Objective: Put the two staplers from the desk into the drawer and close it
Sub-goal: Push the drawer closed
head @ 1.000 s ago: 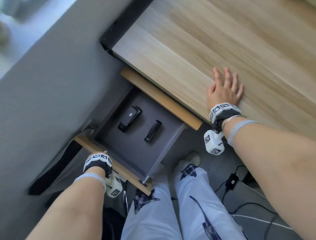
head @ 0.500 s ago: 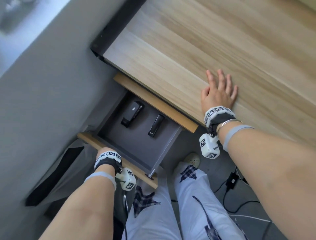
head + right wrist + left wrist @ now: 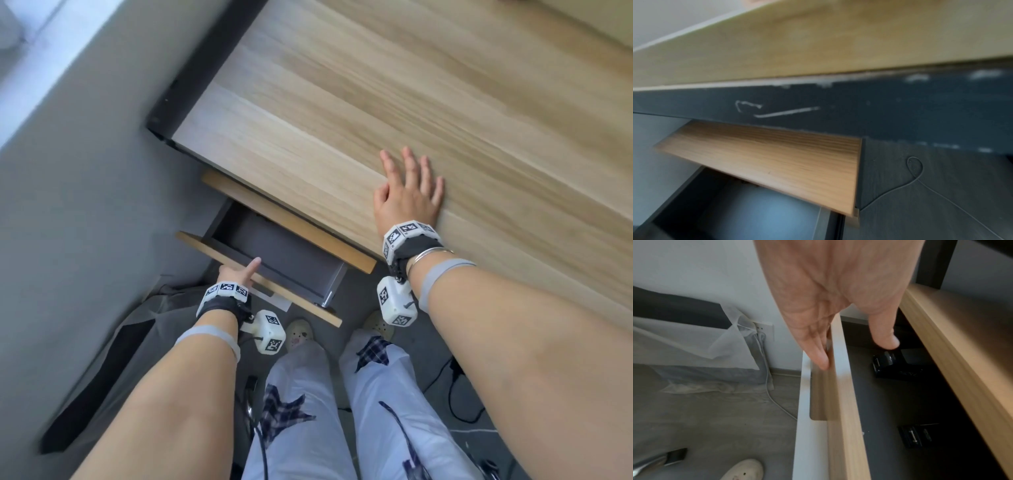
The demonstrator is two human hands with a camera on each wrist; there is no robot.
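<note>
The grey drawer (image 3: pixel 274 246) stands only partly out from under the wooden desk (image 3: pixel 376 102). My left hand (image 3: pixel 239 272) is at its wooden front (image 3: pixel 301 303). Its straight fingers (image 3: pixel 818 353) lie against the outer face, and the thumb (image 3: pixel 885 337) reaches over the top edge. Two black staplers lie inside, one (image 3: pixel 888 363) just beyond the thumb, the other (image 3: pixel 914 436) further to the right along the drawer. The desk edge hides both in the head view. My right hand (image 3: pixel 407 195) lies flat on the desk top with spread fingers.
My legs in pale trousers (image 3: pixel 308 411) and white shoes (image 3: pixel 299 334) are just below the drawer front. Cables (image 3: pixel 455 387) run over the floor at the right. A grey cloth (image 3: pixel 120 342) lies by the wall at the left.
The drawer has slid well in under the desk with my left hand behind its front. The staplers have passed out of the head view. My right hand has stayed on the desk.
</note>
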